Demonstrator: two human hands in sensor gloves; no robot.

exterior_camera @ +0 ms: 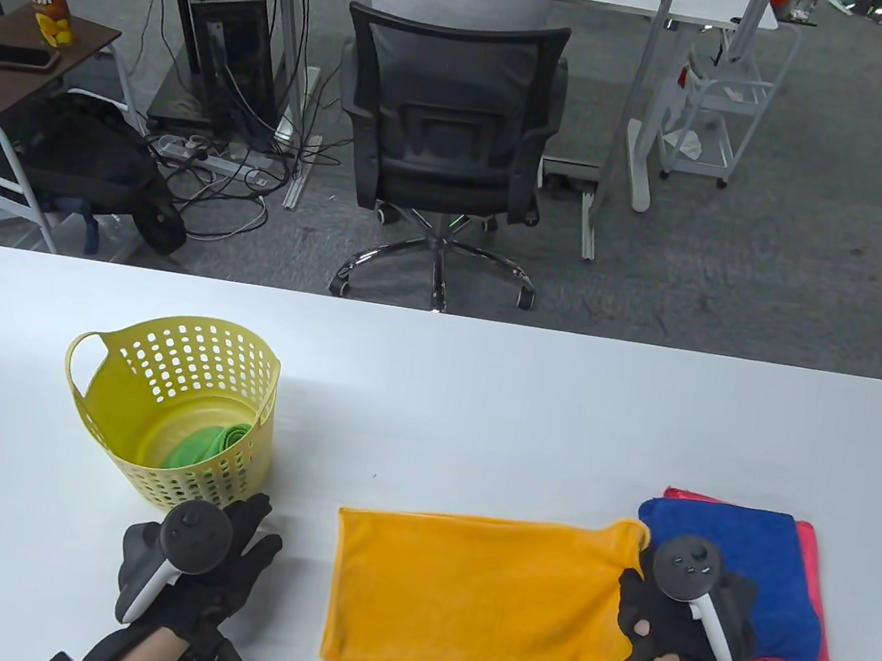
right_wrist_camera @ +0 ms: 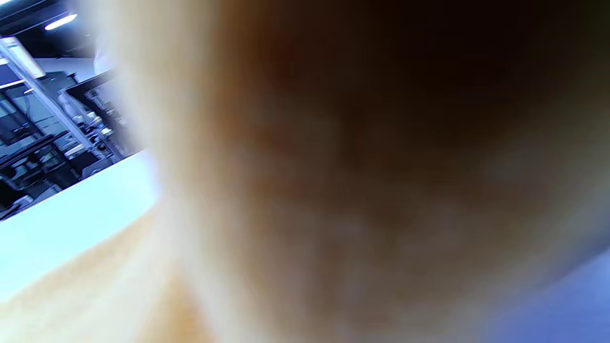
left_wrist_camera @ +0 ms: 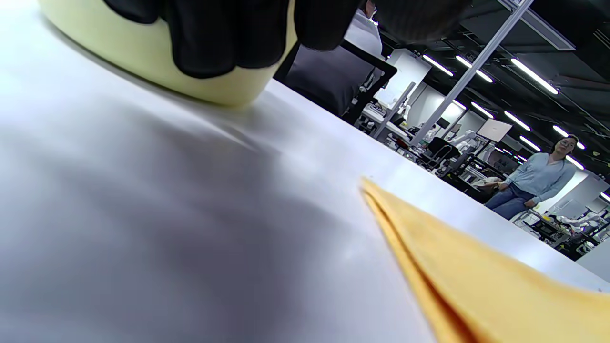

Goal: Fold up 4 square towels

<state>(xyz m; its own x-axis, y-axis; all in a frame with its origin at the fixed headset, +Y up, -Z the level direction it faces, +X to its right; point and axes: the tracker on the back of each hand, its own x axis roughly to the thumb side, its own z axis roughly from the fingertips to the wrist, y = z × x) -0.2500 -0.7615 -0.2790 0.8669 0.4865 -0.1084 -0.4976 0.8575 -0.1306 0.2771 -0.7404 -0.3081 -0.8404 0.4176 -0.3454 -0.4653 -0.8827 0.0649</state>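
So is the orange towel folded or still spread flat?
Folded once: the orange microfibre towel lies as a rectangle, and the left wrist view shows two layers.

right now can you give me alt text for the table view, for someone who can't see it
A gloved right hand grips the right end of an orange towel folded on a white table, beside stacked blue and red towels. The left hand rests near a yellow basket holding a green towel.

The orange towel (exterior_camera: 474, 593) lay folded in half. A folded blue towel (exterior_camera: 736, 565) sat on a folded red towel (exterior_camera: 815, 645).
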